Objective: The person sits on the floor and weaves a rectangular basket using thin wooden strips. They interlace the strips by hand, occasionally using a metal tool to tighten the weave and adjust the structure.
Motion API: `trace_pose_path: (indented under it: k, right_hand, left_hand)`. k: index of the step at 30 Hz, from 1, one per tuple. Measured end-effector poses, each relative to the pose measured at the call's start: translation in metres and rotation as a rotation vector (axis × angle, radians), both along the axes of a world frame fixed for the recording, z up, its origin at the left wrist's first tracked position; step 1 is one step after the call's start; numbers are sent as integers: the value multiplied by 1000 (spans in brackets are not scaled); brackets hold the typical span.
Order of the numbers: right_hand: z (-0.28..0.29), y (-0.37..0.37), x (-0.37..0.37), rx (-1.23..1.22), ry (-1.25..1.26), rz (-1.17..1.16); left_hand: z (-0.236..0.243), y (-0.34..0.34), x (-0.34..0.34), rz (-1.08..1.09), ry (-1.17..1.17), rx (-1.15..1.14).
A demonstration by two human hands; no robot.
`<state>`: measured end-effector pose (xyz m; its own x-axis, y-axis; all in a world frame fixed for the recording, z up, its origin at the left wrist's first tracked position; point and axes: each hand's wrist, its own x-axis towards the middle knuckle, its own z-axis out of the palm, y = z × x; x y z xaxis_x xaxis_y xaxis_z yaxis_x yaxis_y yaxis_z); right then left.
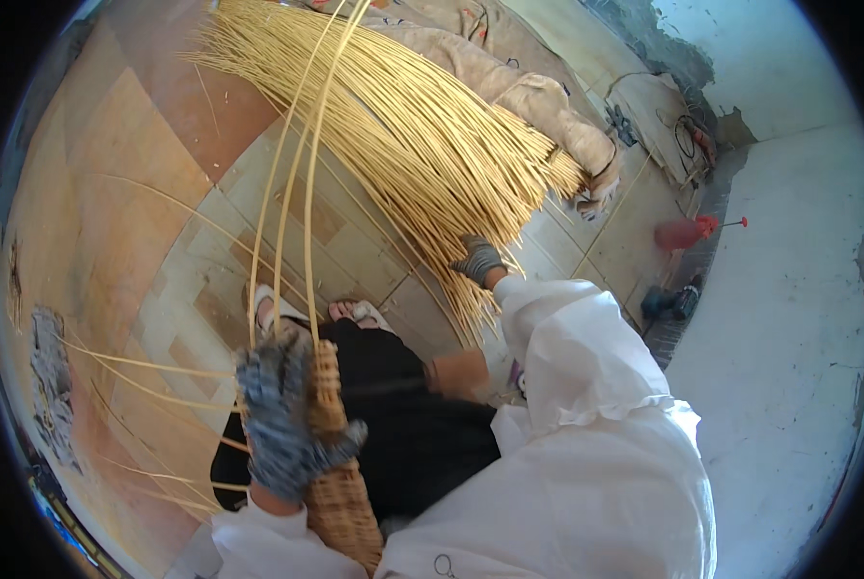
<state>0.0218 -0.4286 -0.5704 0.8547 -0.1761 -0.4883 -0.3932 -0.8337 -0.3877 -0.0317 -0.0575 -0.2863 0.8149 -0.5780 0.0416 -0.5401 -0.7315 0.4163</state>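
Note:
A narrow woven wicker piece (pixel 340 507) lies across my lap, long strands standing up from its far end and others sticking out to the left. My left hand (pixel 292 415), in a grey glove, is wrapped over its upper part, the thumb out to the right. Ahead on the floor spreads a big bundle of pale wicker canes (pixel 422 135). At the bundle's near right edge, my right hand (pixel 478 261), also gloved in grey, is closed on some canes; how many is hidden.
Brown cloth (pixel 538 101) lies along the bundle's far side. To the right, by the white wall, stand a red bottle (pixel 683 233) and a dark tool (pixel 671 302). A grey rag (pixel 52 386) lies on the orange-brown sheet at left. My feet (pixel 355 311) rest on the tiles.

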Motion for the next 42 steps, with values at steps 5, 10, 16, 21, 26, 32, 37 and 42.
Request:
trace_pose_path:
  k: [5,10,16,21,26,32,37,42]
  right_hand:
    - [-97,-7,58,-303,-348,1]
    - [-118,-3,110,-364,16,-135]
    - [-77,-9,119,-438,163,143]
    - [-22,-31,120,-232,-214,-90]
    - [41,-53,101,-107,-256,-194]
    - [122,-115,19,102,-411,-438]
    - [137,-190,-118,98,-127,-293]
    - [243,-218,-204,488,-560,-991]
  left_hand:
    - [-3,-7,7,18,78,4]
    - [2,-9,14,30,123,41]
    - [6,-11,13,14,94,18]
    - [11,-12,9,24,49,-1]
    - [13,-16,7,35,-16,24]
    - [8,-15,4,74,-60,104]
    - [9,-12,0,83,-69,102]
    - [-2,-9,0,103,-65,116]
